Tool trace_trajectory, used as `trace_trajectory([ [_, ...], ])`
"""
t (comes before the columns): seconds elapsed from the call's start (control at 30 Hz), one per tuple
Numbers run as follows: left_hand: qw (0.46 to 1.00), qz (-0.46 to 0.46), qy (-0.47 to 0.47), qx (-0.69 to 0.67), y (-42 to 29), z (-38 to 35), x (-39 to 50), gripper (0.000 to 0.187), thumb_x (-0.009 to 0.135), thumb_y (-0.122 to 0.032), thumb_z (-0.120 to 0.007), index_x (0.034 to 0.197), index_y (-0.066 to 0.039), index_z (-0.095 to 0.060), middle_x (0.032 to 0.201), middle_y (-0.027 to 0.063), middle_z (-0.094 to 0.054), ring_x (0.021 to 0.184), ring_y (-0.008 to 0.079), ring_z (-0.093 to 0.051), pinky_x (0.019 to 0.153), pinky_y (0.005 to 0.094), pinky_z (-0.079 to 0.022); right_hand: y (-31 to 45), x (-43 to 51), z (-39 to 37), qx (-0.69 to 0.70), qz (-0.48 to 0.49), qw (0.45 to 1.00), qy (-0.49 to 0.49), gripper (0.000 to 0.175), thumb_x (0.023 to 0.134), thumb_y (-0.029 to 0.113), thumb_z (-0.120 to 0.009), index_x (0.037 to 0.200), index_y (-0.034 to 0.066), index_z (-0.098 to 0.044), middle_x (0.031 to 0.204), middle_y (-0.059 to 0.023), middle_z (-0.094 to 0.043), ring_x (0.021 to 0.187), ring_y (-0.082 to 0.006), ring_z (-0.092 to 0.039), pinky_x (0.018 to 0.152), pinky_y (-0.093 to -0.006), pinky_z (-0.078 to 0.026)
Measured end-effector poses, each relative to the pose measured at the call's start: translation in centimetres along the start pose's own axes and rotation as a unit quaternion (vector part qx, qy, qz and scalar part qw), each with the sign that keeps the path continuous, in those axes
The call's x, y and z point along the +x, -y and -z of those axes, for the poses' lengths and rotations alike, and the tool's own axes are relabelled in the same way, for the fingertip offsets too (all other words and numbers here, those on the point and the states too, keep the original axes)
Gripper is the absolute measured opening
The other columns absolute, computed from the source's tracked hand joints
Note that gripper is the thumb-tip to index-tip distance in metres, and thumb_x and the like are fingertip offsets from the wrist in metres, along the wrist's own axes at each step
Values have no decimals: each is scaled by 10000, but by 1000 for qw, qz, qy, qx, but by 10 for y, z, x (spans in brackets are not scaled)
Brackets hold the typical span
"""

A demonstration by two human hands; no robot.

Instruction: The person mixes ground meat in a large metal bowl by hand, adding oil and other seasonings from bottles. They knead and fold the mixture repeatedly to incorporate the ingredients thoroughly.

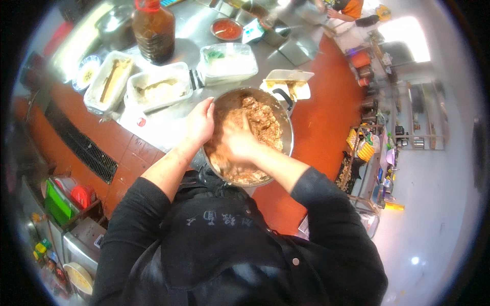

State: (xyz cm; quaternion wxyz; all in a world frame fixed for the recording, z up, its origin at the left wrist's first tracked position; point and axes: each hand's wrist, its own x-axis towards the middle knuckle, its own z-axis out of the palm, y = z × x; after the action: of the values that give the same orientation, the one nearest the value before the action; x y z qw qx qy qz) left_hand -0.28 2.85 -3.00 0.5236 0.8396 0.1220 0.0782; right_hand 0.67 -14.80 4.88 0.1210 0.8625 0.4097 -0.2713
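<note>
A deep stainless-steel pot (292, 147) stands in front of me, its black-covered handle (284, 96) at the far right. Inside lies a brown, lumpy mixture that looks like minced filling (270, 122), with paler bits near the front. My left hand (200, 123) holds the pot's left rim, fingers pointing away from me. Down in the pot, my right hand (238, 139) presses into the mixture; its fingers are blurred and partly hidden. Just beyond the right rim is an open white box (302, 91) with brown residue.
On the steel table (153, 128) stand plastic tubs (159, 90) (229, 63), a long tub (109, 82), a big brown-liquid jug (154, 40) and a bowl of red sauce (226, 30). A floor drain grate (84, 143) runs left. Shelving (367, 160) lines the right; another person (344, 11) is at top right.
</note>
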Motion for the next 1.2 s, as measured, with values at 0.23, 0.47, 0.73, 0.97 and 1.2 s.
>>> trace_trajectory([
  [0.23, 1000, 1, 11, 4, -8, 1, 2, 359, 1102, -240, -564, 1395, -71, -683, 1382, 198, -699, 1283, 406, -652, 1101, 461, -517, -61, 6, -49, 37, -76, 996, -34, 354, 1001, 211, -628, 1331, 127, -724, 1373, -223, -685, 1254, -364, -676, 1128, -542, -483],
  [0.47, 1000, 2, -1, -9, -1, 0, 2, 364, 1106, -247, -561, 1387, -50, -684, 1371, 221, -699, 1295, 422, -639, 1115, 461, -505, -62, 58, -35, 389, -247, 860, -221, 359, 972, 230, -673, 1268, 28, -708, 1150, -228, -751, 1012, -398, -747, 892, -474, -621],
  [0.73, 999, -43, -4, -2, 7, -7, 2, 376, 1112, -222, -545, 1384, 0, -680, 1344, 255, -710, 1277, 437, -657, 1114, 461, -505, 39, -37, 2, 44, 36, 998, 14, 479, 988, 316, -585, 1423, 131, -665, 1602, -227, -515, 1481, -402, -487, 1225, -821, -143],
  [0.97, 999, -36, 18, -7, -7, 2, 7, 385, 1122, -205, -540, 1406, 24, -661, 1369, 278, -695, 1313, 430, -644, 1123, 442, -499, -39, -1, -78, 137, 34, 983, -117, 391, 1007, 358, -587, 1322, 197, -753, 1569, -210, -561, 1152, -420, -726, 1036, -636, -554],
  [1.2, 998, -31, 50, 4, 0, 0, 14, 427, 1131, -258, -500, 1432, 8, -646, 1374, 276, -690, 1312, 444, -637, 1132, 461, -491, -43, 23, -38, 101, -85, 982, -136, 551, 922, 225, -702, 1457, 143, -603, 1583, -193, -536, 1417, -388, -551, 1185, -625, -416],
])
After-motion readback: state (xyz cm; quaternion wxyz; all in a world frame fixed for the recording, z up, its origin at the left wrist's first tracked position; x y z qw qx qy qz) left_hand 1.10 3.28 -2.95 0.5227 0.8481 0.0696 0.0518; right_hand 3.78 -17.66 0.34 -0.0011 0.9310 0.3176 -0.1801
